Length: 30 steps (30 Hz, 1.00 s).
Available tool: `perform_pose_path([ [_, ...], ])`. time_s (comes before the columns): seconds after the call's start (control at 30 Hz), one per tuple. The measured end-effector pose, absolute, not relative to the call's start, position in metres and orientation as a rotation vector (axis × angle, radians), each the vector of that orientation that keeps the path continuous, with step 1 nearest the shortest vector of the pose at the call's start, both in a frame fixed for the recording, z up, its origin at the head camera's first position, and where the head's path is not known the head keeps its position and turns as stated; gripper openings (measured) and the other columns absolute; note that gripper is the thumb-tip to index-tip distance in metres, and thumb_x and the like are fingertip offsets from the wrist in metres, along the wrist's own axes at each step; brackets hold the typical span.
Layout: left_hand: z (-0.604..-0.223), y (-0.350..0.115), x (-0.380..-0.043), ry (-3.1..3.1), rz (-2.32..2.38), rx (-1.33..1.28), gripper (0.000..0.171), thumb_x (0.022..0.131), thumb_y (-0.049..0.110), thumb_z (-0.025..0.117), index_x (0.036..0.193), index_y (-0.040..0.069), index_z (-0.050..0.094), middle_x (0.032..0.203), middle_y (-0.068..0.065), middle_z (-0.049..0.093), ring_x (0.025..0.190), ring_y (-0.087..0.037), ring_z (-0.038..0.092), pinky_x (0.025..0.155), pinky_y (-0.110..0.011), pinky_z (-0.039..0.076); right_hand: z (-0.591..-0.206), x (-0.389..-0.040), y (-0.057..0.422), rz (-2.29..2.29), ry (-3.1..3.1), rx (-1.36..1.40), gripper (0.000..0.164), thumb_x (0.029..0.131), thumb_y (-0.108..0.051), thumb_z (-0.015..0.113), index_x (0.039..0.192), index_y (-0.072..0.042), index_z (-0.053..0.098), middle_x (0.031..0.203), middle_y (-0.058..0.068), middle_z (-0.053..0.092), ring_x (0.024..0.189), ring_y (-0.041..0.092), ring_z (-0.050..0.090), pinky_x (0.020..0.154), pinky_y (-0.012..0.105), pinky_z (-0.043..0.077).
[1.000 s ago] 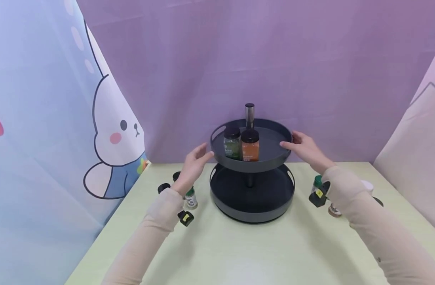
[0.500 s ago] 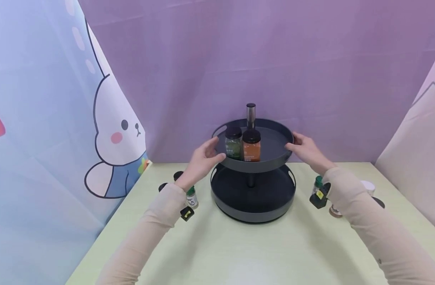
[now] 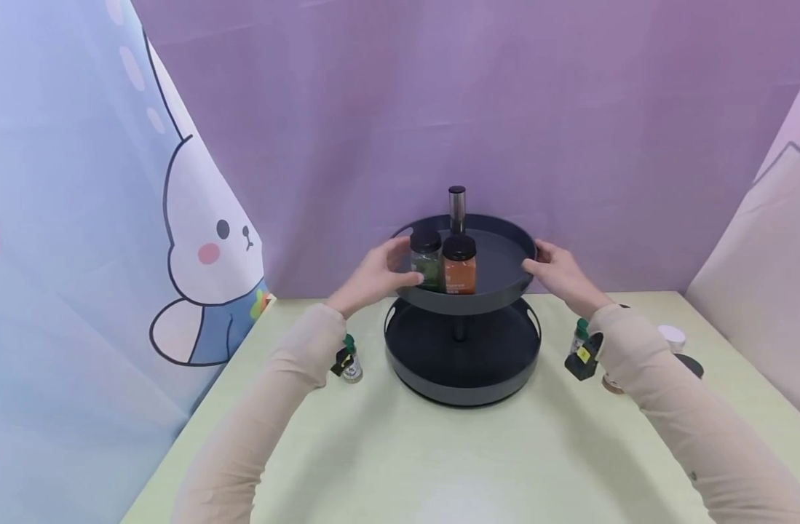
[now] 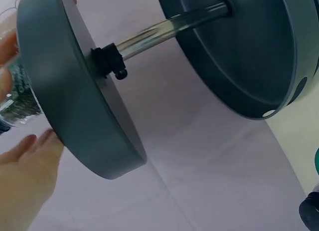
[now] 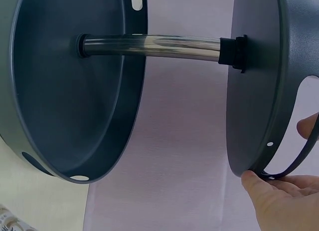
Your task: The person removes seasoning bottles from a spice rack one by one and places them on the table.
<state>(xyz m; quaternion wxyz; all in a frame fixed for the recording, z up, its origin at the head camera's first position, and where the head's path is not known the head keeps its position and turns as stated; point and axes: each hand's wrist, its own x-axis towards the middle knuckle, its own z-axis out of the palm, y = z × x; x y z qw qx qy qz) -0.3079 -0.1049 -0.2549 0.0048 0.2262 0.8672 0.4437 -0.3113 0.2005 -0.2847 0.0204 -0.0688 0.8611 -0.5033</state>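
A two-tier round dark grey turntable rack stands mid-table in the head view, its upper tray (image 3: 501, 262) above a lower tray (image 3: 465, 395) on a metal post (image 3: 457, 207). My left hand (image 3: 372, 278) is around a black-lidded jar of green herbs (image 3: 429, 262), thumb in front and fingers at its far left side. Beside that jar stands a black-lidded jar of orange spice (image 3: 460, 275). With my right hand (image 3: 562, 278) I grip the upper tray's right rim; in the right wrist view the thumb shows through the rim's handle cutout (image 5: 294, 136).
A green-capped shaker (image 3: 351, 364) stands on the table left of the rack, partly behind my wrist camera. On the right are another green-capped bottle (image 3: 579, 333), a white-lidded jar (image 3: 672, 338) and a black lid (image 3: 691, 365). A purple cloth (image 3: 347, 145) hangs behind.
My left hand has moved right, from the upper tray's left edge to the jar of green herbs. The right hand stays at the right rim. Both jars keep their places.
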Motion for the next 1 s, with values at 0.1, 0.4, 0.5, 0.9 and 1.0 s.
perform_pose_path([
  [0.1, -0.254, -0.101, -0.315, 2.715, 1.329, 0.679, 0.08, 0.08, 0.02, 0.07, 0.145, 0.008, 0.024, 0.146, -0.009, 0.034, 0.132, -0.023, 0.037, 0.108, -0.034, 0.033, -0.285, -0.313, 0.2, -1.569, 2.659, -0.198, 0.069, 0.095, -0.024, 0.04, 0.146, -0.005, -0.002, 0.152, 0.021, 0.011, 0.139, 0.033, 0.015, 0.111, 0.05, 0.023],
  [0.4, -0.249, -0.092, -0.328, 2.67, 1.233, 0.802, 0.071, 0.074, 0.012, 0.075, 0.135, 0.008, 0.04, 0.119, -0.008, 0.06, 0.108, -0.019, 0.058, 0.092, -0.032, 0.048, -0.285, -0.311, 0.199, -1.61, 2.655, -0.191, 0.067, 0.096, -0.021, 0.04, 0.146, -0.004, -0.001, 0.151, 0.021, 0.012, 0.139, 0.032, 0.016, 0.112, 0.048, 0.022],
  [0.5, -0.25, -0.092, -0.329, 2.663, 1.247, 0.811, 0.068, 0.073, 0.01, 0.076, 0.132, 0.008, 0.043, 0.116, -0.007, 0.061, 0.104, -0.018, 0.059, 0.09, -0.031, 0.049, -0.286, -0.311, 0.199, -1.614, 2.652, -0.198, 0.069, 0.096, -0.023, 0.041, 0.146, -0.004, -0.001, 0.151, 0.021, 0.013, 0.139, 0.032, 0.016, 0.112, 0.048, 0.022],
  [0.9, -0.25, -0.093, -0.328, 2.715, 1.23, 0.826, 0.065, 0.074, 0.016, 0.076, 0.131, 0.01, 0.045, 0.112, -0.003, 0.062, 0.1, -0.014, 0.059, 0.09, -0.03, 0.048, -0.285, -0.31, 0.199, -1.59, 2.67, -0.163, 0.068, 0.096, -0.025, 0.04, 0.147, -0.005, -0.002, 0.151, 0.02, 0.012, 0.139, 0.032, 0.015, 0.112, 0.048, 0.022],
  [1.0, -0.249, -0.094, -0.327, 2.729, 1.239, 0.802, 0.069, 0.074, 0.018, 0.075, 0.134, 0.011, 0.042, 0.112, -0.001, 0.063, 0.1, -0.013, 0.059, 0.09, -0.03, 0.048, -0.286, -0.311, 0.199, -1.585, 2.666, -0.16, 0.068, 0.096, -0.024, 0.039, 0.146, -0.005, -0.003, 0.152, 0.02, 0.011, 0.139, 0.031, 0.015, 0.112, 0.047, 0.022],
])
